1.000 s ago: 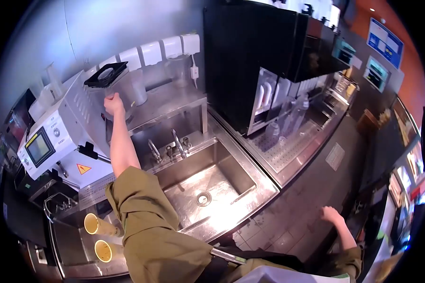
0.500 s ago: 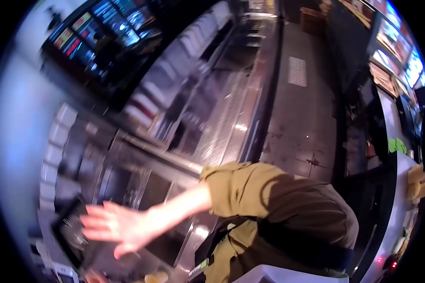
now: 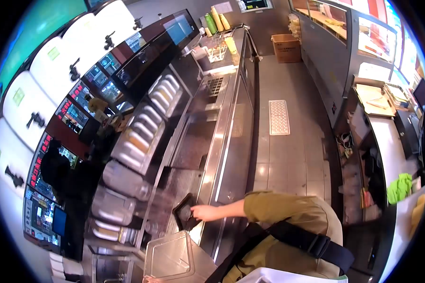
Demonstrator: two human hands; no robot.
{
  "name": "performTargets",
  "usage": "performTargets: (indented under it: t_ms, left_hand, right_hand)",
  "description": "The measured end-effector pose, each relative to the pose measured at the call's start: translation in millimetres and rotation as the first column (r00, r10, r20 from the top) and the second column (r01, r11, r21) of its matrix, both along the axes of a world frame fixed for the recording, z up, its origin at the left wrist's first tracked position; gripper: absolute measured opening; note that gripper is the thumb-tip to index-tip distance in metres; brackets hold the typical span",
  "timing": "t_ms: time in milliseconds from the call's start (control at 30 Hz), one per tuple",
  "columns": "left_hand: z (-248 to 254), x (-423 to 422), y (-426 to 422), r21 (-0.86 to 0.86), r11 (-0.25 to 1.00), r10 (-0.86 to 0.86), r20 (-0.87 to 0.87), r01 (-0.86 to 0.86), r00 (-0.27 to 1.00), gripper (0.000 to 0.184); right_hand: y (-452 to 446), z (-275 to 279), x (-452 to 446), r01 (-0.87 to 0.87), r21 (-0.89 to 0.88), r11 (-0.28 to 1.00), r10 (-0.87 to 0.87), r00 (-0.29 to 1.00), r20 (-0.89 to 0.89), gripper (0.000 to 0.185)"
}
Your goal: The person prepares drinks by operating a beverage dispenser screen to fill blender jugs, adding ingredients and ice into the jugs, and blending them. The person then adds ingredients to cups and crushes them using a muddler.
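Note:
My right hand [image 3: 202, 212], at the end of an olive sleeve, reaches across the counter edge. Its fingers close on the near rim of a small black square container [image 3: 176, 212], which is tilted over the steel well. What lies inside it looks pale and is hard to make out. Below it, at the bottom of the head view, is a clear, square, lidded plastic box [image 3: 169, 257]. A bit of my left hand [image 3: 152, 279] shows at that box's lower corner; the rest is cut off by the frame edge and its grip is hidden.
Behind the well stand clear plastic bins [image 3: 111, 205] and rows of white-edged containers [image 3: 139, 137]. White tanks with black taps [image 3: 45, 87] line the upper left. A tiled aisle holds a floor grate [image 3: 279, 118]; a cardboard box [image 3: 286, 48] stands at its end. A green cloth [image 3: 400, 188] lies at right.
My right hand was spread open beside a dark-rimmed object; now its fingers are closed on the black container. The camera view has swung, showing more of the counter and the clear box.

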State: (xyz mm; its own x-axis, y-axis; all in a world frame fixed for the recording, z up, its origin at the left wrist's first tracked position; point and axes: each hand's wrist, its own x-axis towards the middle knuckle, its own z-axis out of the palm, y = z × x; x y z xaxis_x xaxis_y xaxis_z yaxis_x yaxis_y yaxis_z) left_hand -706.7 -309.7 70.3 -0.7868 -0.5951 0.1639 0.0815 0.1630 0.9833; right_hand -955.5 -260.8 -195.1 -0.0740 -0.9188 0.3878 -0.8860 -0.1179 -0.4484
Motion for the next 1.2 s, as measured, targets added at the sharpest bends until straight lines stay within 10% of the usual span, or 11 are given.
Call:
performTargets:
  t_ms: [133,233,267,333,367,400,467,533,833,1200]
  left_hand:
    - [-27,-109,21,0.092,0.994,-0.053,-0.002,0.053,0.999,0.029]
    - [-45,-200,21,0.157,0.985,-0.066,-0.042,0.072,0.997,0.028]
    - [-51,-236,18,0.177,0.982,-0.062,-0.057,0.071,0.996,0.027]
    - [-68,-325,13,0.209,0.977,0.054,-0.014,-0.050,0.998,0.019]
    - [-65,-380,24,0.280,0.955,0.106,-0.029,-0.094,0.994,0.013]
    - [-72,-427,19,0.308,0.951,0.025,-0.021,-0.017,0.999,0.012]
    - [-70,-524,30,0.340,0.938,-0.078,0.032,0.063,0.996,0.015]
    - [-78,-620,42,0.344,0.936,-0.070,-0.015,0.070,0.997,0.012]
    - [-173,-958,87,0.223,0.941,0.319,-0.329,-0.255,0.889,0.021]
    - [-188,-1055,108,0.256,0.786,0.604,-0.126,-0.563,0.787,0.030]
  right_hand:
    - [31,15,-55,-0.022,-0.119,0.993,-0.024,0.927,-0.373,0.028]
    - [9,-39,-150,-0.060,-0.202,0.978,0.078,0.993,0.083,0.038]
    - [62,22,-198,-0.021,0.063,0.998,-0.008,0.903,0.429,0.041]
    - [120,3,-314,0.267,-0.212,0.940,-0.182,0.920,0.348,0.030]
    - [138,6,-384,0.356,0.502,0.788,-0.561,0.751,0.348,0.026]
    - [174,3,-440,0.475,0.188,0.859,-0.491,0.870,0.043,0.030]
    - [220,57,-504,0.803,0.031,0.595,-0.781,0.569,0.257,0.026]
    - [240,72,-582,0.812,-0.131,0.568,-0.751,0.577,0.320,0.021]
    - [230,266,-836,0.423,-0.670,0.610,-0.419,0.890,0.180,0.030]
    - [146,375,-958,0.054,-0.864,0.500,-0.305,0.945,-0.117,0.039]
